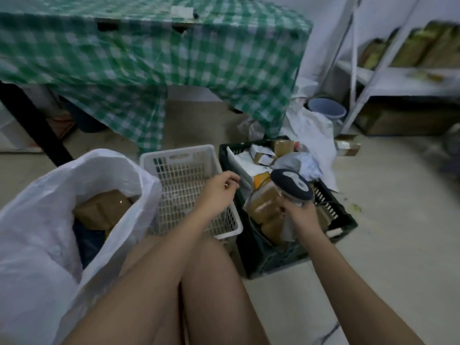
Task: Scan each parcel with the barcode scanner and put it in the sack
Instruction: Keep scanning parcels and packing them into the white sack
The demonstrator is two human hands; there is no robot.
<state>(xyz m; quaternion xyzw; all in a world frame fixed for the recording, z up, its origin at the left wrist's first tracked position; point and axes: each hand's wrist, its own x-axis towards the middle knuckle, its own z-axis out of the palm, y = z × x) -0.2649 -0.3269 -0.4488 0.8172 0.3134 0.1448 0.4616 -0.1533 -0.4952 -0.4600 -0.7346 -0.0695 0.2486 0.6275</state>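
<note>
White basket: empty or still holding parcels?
Looks empty: the white basket's slotted floor and walls show through, no parcel visible. The left hand hides its near-right corner.

Bench under green checked cloth [149,63], draped low. White slotted basket [189,155] on floor, just beside black crate [346,220]. Blue bucket [326,108] near white metal shelving [388,58] holding brown packs [410,49].

The right hand [300,216] is gripping the barcode scanner [291,187] above the black crate [344,220] of parcels [263,205]. Left of the crate, the left hand [219,189] is hovering, fingers loosely curled, over the white basket [179,155]. Further left, the white sack [44,220] is standing open, holding a brown parcel [102,210].
</note>
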